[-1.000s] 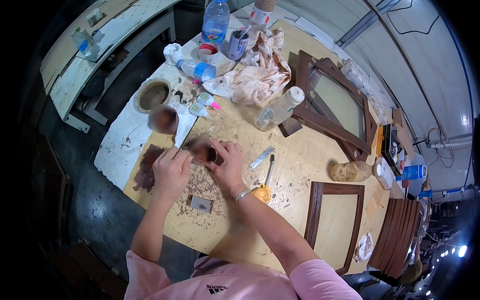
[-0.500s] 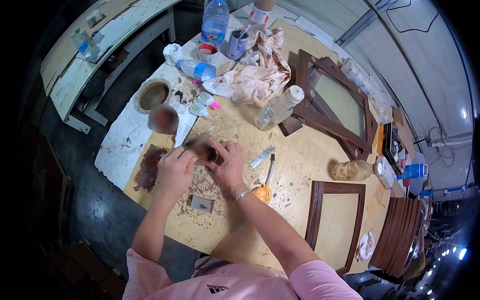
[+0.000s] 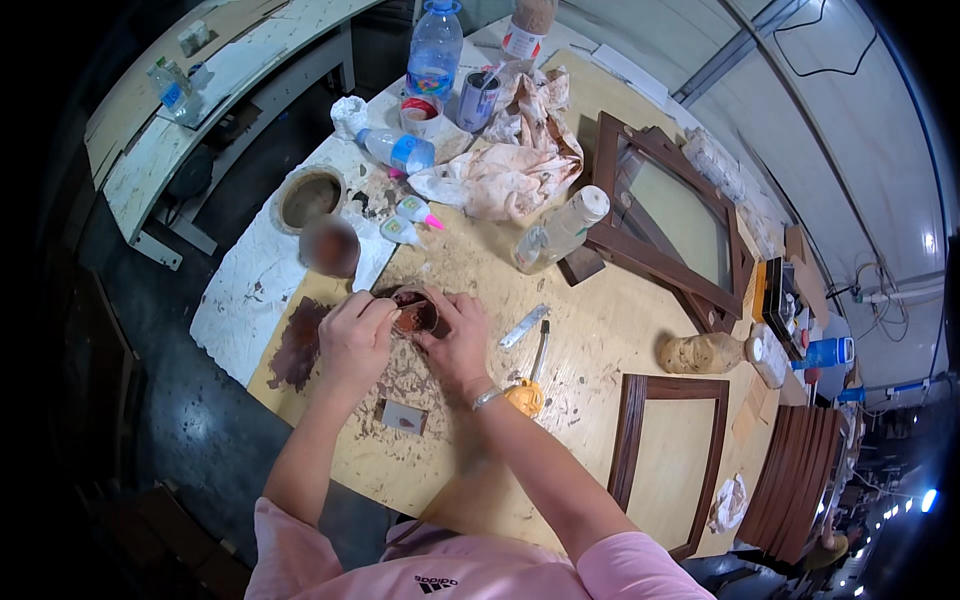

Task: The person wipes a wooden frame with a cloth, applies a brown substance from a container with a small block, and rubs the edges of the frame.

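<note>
A small round cup (image 3: 427, 318) with reddish-brown paste inside stands between my hands on the stained tabletop. My right hand (image 3: 458, 338) curves around its right side, thumb and fingers against the wall. My left hand (image 3: 352, 338) is closed at the cup's left rim, fingertips pinched together; something thin and pale shows at them over the opening, too small to name. Close below lies a small flat piece (image 3: 403, 417) with a dark smear. A brown cup (image 3: 331, 250) sits beyond my left hand, partly blurred, beside a round bowl (image 3: 309, 199).
Two small glue bottles (image 3: 411, 209) lie beyond the cup. Right of my hands are a metal blade (image 3: 524, 326) and a yellow-handled brush (image 3: 526, 396). Clear bottles (image 3: 562, 229), a stained cloth (image 3: 510, 178) and brown wooden frames (image 3: 626, 445) are farther off.
The paste inside the cup shows more clearly, where it was blurred before. My hands stay around the cup with only small shifts. The whole view has moved slightly.
</note>
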`<state>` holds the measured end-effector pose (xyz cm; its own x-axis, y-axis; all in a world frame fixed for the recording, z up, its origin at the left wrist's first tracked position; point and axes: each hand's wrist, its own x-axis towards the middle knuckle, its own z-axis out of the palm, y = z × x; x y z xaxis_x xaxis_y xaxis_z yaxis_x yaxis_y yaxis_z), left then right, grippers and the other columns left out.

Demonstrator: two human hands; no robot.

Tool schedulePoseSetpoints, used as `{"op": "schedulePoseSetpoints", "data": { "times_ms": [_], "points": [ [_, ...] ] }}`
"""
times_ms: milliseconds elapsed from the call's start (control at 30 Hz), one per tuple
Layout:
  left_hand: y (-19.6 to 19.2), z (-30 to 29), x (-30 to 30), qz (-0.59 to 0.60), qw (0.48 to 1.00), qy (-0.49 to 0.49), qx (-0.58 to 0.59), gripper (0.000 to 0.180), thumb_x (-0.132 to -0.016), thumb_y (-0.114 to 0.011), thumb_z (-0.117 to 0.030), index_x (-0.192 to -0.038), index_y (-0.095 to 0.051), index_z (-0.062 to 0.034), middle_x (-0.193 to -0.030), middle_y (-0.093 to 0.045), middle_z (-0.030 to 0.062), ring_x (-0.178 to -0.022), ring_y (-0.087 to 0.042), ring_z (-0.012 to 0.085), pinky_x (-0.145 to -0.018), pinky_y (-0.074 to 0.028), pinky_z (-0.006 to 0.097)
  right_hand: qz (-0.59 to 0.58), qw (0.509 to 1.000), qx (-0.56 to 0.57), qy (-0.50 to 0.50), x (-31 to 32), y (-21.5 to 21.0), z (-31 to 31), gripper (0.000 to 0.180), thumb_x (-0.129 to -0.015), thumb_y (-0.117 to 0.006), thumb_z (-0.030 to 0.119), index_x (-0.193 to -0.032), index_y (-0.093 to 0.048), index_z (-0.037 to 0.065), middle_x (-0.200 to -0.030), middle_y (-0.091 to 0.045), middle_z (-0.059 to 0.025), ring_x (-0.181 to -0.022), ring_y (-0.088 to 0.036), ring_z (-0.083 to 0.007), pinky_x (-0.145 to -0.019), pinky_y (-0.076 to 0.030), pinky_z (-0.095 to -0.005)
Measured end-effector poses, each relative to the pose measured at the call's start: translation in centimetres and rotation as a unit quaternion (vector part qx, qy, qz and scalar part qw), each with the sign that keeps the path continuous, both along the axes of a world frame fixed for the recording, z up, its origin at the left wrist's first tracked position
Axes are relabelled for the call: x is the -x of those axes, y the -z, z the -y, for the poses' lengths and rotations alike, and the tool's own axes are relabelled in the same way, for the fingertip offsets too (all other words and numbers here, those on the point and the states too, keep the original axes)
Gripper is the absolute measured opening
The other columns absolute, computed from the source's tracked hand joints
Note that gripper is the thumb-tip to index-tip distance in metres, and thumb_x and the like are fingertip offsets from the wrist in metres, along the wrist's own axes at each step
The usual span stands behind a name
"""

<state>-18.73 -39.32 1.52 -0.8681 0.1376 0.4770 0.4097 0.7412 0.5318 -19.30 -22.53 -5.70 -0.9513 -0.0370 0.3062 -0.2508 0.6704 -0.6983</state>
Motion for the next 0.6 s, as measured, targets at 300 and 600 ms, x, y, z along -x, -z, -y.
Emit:
{"op": "schedulePoseSetpoints", "data": {
  "times_ms": [300, 600],
  "points": [
    [-0.7, -0.2, 0.1, 0.013, 0.998, 0.039, 0.05, 0.006, -0.079, -0.068, -0.004, -0.084, -0.066, -0.007, -0.076, -0.057, 0.0103, -0.076, -0.061, 0.0321, -0.064, -0.049, 0.044, 0.025, 1.0, 0.004, 0.004, 0.0, 0.3, -0.2, 0.073, -0.059, -0.086, 0.016, -0.129, -0.064, 0.019, -0.099, -0.058, -0.0043, -0.099, -0.053, -0.0271, -0.089, -0.041, -0.0403],
    [0.2, 0.0, 0.7, -0.003, 0.998, 0.044, 0.052, 0.006, -0.078, -0.068, -0.004, -0.081, -0.064, -0.0078, -0.076, -0.056, 0.0085, -0.076, -0.061, 0.0303, -0.064, -0.049, 0.044, 0.029, 0.999, 0.016, 0.006, 0.1, 0.8, 0.0, 0.076, -0.057, -0.087, 0.016, -0.13, -0.064, 0.019, -0.098, -0.057, -0.0054, -0.097, -0.052, -0.0282, -0.089, -0.042, -0.0409]
  ]
}}
